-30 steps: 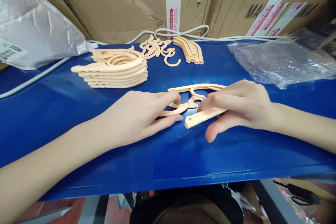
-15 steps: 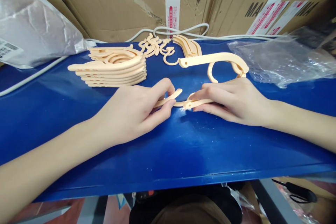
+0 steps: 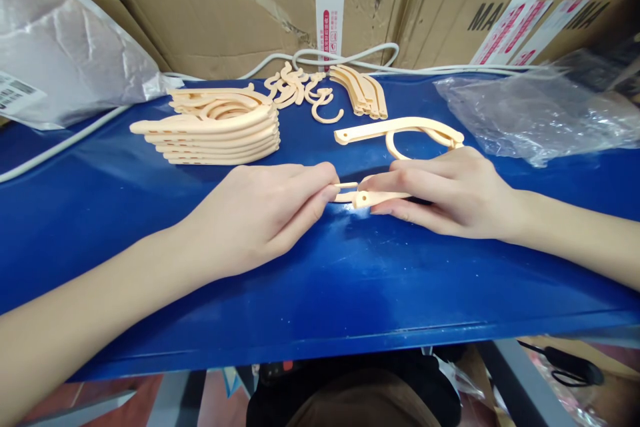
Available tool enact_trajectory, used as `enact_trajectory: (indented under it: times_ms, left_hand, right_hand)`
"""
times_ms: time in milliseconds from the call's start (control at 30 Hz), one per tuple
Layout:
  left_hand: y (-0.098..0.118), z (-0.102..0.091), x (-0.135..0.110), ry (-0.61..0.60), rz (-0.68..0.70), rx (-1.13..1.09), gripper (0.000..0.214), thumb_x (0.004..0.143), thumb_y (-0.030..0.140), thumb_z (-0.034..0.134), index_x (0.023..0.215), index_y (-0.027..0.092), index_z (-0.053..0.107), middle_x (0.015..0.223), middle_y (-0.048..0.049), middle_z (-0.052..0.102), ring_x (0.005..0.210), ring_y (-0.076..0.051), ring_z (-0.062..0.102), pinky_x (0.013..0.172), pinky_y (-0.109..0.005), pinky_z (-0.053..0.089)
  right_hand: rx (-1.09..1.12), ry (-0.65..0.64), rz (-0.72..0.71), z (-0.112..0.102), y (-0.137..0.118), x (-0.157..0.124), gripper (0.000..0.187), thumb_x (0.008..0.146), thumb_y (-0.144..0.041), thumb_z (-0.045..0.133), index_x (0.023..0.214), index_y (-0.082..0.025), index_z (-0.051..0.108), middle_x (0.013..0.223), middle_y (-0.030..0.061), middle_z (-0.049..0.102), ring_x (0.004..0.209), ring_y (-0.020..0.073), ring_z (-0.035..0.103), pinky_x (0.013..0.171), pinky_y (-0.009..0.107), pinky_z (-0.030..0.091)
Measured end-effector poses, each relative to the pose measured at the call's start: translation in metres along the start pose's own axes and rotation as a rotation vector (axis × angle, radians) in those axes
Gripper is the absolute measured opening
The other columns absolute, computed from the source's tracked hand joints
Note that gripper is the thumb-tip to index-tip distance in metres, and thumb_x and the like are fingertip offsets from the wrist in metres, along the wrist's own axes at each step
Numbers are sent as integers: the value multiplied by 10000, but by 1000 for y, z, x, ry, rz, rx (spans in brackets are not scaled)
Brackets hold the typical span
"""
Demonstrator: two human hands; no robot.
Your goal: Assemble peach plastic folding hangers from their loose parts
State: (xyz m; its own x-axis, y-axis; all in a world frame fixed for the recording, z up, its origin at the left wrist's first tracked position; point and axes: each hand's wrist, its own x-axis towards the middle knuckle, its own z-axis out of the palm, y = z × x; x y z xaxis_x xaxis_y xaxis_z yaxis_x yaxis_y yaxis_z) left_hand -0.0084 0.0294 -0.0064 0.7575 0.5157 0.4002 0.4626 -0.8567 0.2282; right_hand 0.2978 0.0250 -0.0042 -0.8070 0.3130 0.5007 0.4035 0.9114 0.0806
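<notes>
In the middle of the blue table, my left hand (image 3: pixel 283 210) is closed, thumb and fingers pinching a thin cream plastic piece (image 3: pixel 346 185) whose tip shows beyond the fingertips. Opposite it, my right hand (image 3: pixel 440 193) grips a cream plastic hanger arm (image 3: pixel 367 199) with a round hole at its end; the rest is under the fingers. A curved cream part (image 3: pixel 343 198) bridges the small gap between both hands. Just behind my right hand is a folded cream hanger (image 3: pixel 390 127) with its hook below; whether the hand touches it is hidden.
A stack of folded cream hangers (image 3: pixel 210 140) stands at left. Behind lie loose hooks (image 3: pixel 290 85) and several curved hanger arms (image 3: pixel 361 90). Clear plastic bags (image 3: pixel 540 113) lie at right, a silvery package (image 3: pixel 65 47) at left. A white cable (image 3: pixel 350 53) runs before cardboard boxes (image 3: pixel 200 7).
My left hand has turned over the thin piece, which tilted up before and now lies nearly level. The folded hanger behind my right hand has dropped lower and slightly left.
</notes>
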Motion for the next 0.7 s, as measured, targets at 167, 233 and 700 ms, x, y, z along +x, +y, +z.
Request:
enact_trajectory:
  times_ms: [167, 233, 700]
  left_hand:
    - [2, 1, -2, -8, 6, 9, 334, 1237, 381, 430, 1054, 234, 667, 787, 63, 660, 656, -121, 619, 615, -288, 369]
    - [2, 2, -2, -16, 22, 2, 310, 1230, 365, 445, 1040, 233, 650, 756, 78, 640, 612, -110, 594, 591, -289, 352]
    - [5, 1, 0, 48, 61, 50, 224, 1204, 229, 437, 1204, 247, 660, 1043, 46, 811, 775, -127, 714, 657, -262, 434]
  right_hand:
    - [21, 1, -10, 0, 0, 0, 309, 1255, -345, 494, 1317, -158, 732, 1123, 46, 904, 852, 130, 852, 647, 262, 584]
    - [33, 6, -20, 0, 0, 1, 285, 1247, -317, 512, 1318, -146, 728, 1141, 59, 906, 877, 140, 864, 664, 266, 590]
    - [54, 24, -43, 2, 1, 1, 252, 1227, -315, 564, 1279, -146, 744, 1116, 56, 908, 856, 143, 858, 600, 297, 560]
